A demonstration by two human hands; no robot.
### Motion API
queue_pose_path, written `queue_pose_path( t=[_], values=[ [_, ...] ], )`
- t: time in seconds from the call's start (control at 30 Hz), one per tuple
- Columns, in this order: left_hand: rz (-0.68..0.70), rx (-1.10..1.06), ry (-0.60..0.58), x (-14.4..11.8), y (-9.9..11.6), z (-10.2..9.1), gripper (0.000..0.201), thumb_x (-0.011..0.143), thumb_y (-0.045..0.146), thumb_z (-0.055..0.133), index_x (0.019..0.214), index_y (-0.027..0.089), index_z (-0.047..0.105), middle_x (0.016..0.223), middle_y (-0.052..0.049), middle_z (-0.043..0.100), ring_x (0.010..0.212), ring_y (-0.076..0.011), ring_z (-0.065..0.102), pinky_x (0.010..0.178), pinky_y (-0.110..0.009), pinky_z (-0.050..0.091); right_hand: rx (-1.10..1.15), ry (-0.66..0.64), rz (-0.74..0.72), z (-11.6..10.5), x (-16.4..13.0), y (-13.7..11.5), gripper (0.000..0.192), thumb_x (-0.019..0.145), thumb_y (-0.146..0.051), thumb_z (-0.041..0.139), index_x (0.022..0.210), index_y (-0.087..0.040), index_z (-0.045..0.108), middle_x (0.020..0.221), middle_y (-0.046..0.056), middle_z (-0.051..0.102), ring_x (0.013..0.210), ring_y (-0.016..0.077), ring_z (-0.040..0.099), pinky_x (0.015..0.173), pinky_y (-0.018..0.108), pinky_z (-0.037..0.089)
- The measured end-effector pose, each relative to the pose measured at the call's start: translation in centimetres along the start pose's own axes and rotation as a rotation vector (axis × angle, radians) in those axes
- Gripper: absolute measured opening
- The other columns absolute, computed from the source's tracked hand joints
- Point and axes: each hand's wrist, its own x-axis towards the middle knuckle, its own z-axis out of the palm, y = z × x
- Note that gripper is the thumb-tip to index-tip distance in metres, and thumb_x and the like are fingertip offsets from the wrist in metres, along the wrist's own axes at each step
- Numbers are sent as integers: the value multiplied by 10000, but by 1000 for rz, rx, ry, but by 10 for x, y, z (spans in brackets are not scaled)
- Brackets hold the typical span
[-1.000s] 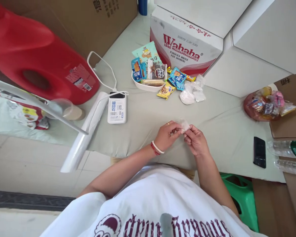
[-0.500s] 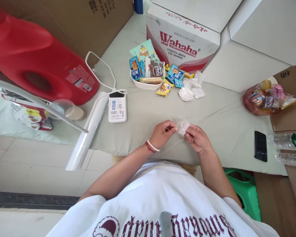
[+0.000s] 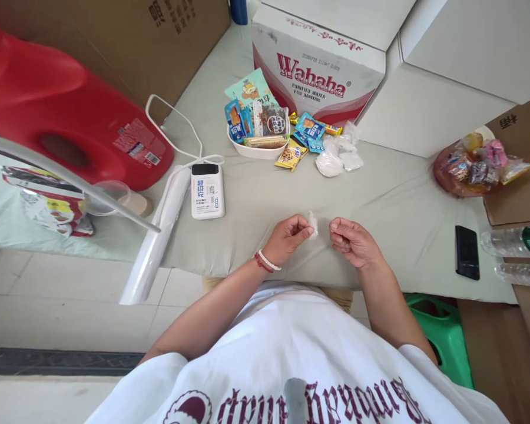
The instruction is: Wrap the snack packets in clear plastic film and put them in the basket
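Observation:
My left hand (image 3: 288,238) pinches a small crumpled piece of clear plastic film (image 3: 312,225) between thumb and fingers, just above the table. My right hand (image 3: 354,240) is a little way to the right, its fingers curled and the thumb pressed against them. Whether anything thin is in that pinch I cannot make out. Beyond the hands lie crumpled clear plastic pieces (image 3: 330,164), beside small blue and yellow snack packets (image 3: 310,128). A white dish (image 3: 259,152) filled with snack packs stands next to them.
At the left are a white power bank (image 3: 207,197) with a cable, a plastic film roll (image 3: 152,253), a cup (image 3: 139,204) and a large red jug (image 3: 128,129). A Wahaha carton (image 3: 318,70) stands behind. Rightward are a snack bowl (image 3: 446,182), phone (image 3: 467,252) and bottles (image 3: 506,247).
My hands have moved apart. The plastic that was between both hands is now in the left one, bunched smaller, and my right fingers have curled in. The view has shifted slightly.

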Motion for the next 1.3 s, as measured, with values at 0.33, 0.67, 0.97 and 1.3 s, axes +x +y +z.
queue_pose_path(
  t=[0.33,0.67,0.97,1.3],
  values=[
    [-46,54,-15,-8,1,2,476,817,635,740,775,171,641,658,39,528,624,-102,401,616,-264,326,-230,25,-296,17,5,21,440,737,-580,847,782,-199,630,680,-35,545,596,89,396,535,229,299],
    [14,138,14,-8,2,-4,538,848,710,664,770,202,507,698,45,458,667,-116,372,646,-271,323,-240,23,-308,6,-1,16,442,762,-598,827,811,-203,635,749,-20,569,604,88,401,529,226,308],
    [-123,-184,40,-11,2,-12,514,770,611,796,762,213,471,625,78,397,553,-80,281,539,-241,239,57,80,-262,-11,-2,18,461,675,-519,910,767,-212,578,629,-71,383,536,69,293,476,209,243],
    [67,306,319,-30,14,-23,330,853,512,716,854,210,586,801,-3,574,704,-135,483,655,-274,388,175,63,-211,-26,-5,16,396,726,-424,907,772,-200,583,669,-50,405,576,66,328,470,168,283]
  ],
)
